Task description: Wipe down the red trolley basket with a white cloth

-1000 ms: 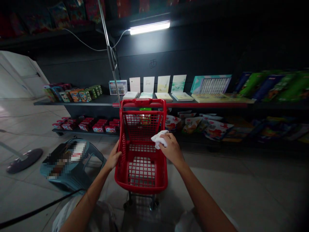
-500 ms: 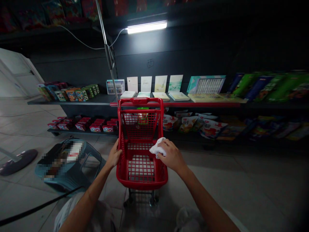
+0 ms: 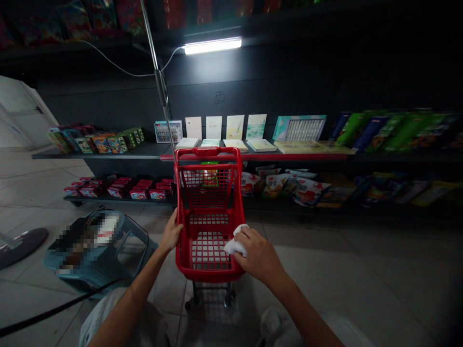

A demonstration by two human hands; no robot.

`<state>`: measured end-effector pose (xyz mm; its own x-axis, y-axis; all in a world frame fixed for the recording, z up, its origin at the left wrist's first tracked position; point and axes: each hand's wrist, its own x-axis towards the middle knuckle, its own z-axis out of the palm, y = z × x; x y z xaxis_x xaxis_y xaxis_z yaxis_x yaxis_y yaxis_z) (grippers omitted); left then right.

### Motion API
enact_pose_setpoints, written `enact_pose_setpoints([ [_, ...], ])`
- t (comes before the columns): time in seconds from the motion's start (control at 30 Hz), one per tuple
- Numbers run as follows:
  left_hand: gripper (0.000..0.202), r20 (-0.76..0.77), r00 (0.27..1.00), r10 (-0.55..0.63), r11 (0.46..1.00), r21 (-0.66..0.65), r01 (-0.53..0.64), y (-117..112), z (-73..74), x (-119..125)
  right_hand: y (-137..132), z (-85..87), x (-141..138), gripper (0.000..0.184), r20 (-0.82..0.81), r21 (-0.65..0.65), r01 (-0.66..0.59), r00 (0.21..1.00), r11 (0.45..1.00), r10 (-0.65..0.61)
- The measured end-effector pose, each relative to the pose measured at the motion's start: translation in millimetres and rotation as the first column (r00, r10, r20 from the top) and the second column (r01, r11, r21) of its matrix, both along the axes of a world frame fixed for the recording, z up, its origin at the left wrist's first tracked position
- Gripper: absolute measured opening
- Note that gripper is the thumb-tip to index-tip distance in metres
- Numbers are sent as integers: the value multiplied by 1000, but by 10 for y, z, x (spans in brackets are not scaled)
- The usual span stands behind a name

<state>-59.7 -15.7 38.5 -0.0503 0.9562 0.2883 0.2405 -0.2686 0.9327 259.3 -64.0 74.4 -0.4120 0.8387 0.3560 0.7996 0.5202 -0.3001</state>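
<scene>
Dark shelving (image 3: 289, 91) fills the dim wall ahead of us, above a tiled floor (image 3: 361, 270). At far left we see a pale door (image 3: 16, 113), then the round base (image 3: 27, 246) of a stand and a blue-grey stool (image 3: 81, 282) with blurred things on its seat. Behind the stool, red boxes (image 3: 137, 188) sit on the bottom shelf, with small colourful boxes (image 3: 108, 143) on the shelf above. A thin metal pole (image 3: 150, 43) slants down toward a red shopping cart (image 3: 210, 274). Our left hand (image 3: 171, 233) has its fingers bent closed on the cart's left side, thumb at the rim, fingertips hidden from us. The cart stands upright between our arms, in front of the shelves. Beyond its far bar we see books (image 3: 214, 127), some standing, some flat, below a lit tube light (image 3: 213, 46). At the cart's right rim, toward our end, our right hand (image 3: 258, 253) has its fingers closed around a bunched white cloth (image 3: 237, 246); we cannot tell whether the cloth presses on the plastic. Farther right, snack bags (image 3: 309, 190) lie on the bottom shelf, with green and blue packets (image 3: 401, 130) in a row above.
</scene>
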Motion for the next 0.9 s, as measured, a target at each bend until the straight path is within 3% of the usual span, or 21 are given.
enact_pose_setpoints([
  [0.1,84,19,1000,4,1000,-6,-4,25,-56,-15,-4,40,-32,16,-7,-5,-11,1000,1000,11],
  [0.2,87,65,998,-7,1000,-19,8,46,-120,-20,207,85,-66,16,-97,-44,-74,993,996,70],
  [0.33,88,46,999,-5,1000,6,4,36,-140,-30,829,173,-258,22,-253,18,-113,961,993,114],
  [0.47,81,-59,997,-42,997,57,45,-27,-105,-41,1568,299,-621,32,-464,210,102,886,972,8],
  [0.6,81,-99,994,-41,998,42,46,-117,-105,-20,2069,343,-1033,38,-532,305,152,846,940,35],
  [0.77,83,-80,995,-64,998,11,66,-205,-118,66,2312,203,-1511,51,-486,321,103,871,941,71],
  [0.9,85,-68,995,-70,997,41,73,-257,-106,165,2416,-76,-1687,52,-354,294,38,932,955,72],
])
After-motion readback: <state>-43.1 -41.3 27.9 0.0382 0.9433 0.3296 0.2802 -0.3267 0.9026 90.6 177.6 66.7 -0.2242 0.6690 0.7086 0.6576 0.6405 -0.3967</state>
